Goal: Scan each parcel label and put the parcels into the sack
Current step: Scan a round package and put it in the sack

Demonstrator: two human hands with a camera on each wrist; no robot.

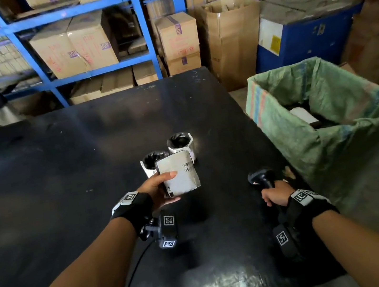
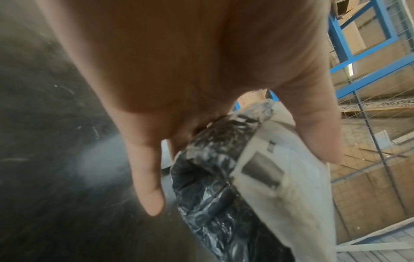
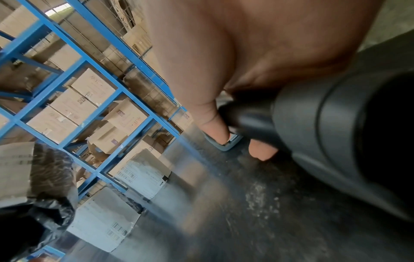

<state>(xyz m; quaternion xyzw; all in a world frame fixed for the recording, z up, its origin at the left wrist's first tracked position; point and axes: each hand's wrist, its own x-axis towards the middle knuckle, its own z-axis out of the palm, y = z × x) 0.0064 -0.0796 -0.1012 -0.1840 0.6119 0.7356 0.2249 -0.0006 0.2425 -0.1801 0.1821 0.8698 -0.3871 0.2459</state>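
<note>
Here the left hand (image 1: pixel 159 189) clasps a black-wrapped parcel (image 1: pixel 179 175) by its side, white label up, above the black table (image 1: pixel 61 164). Just behind it stand two more parcels (image 1: pixel 180 145), touching. The right hand (image 1: pixel 275 196) is wrapped round a black barcode scanner (image 1: pixel 262 177). Furthest right, beside the table, the green woven sack (image 1: pixel 332 106) gapes open, with at least one pale parcel (image 1: pixel 304 115) inside.

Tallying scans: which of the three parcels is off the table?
The white-labelled black-wrapped parcel gripped in the left hand; the other two parcels stand on the black table behind it.
</note>
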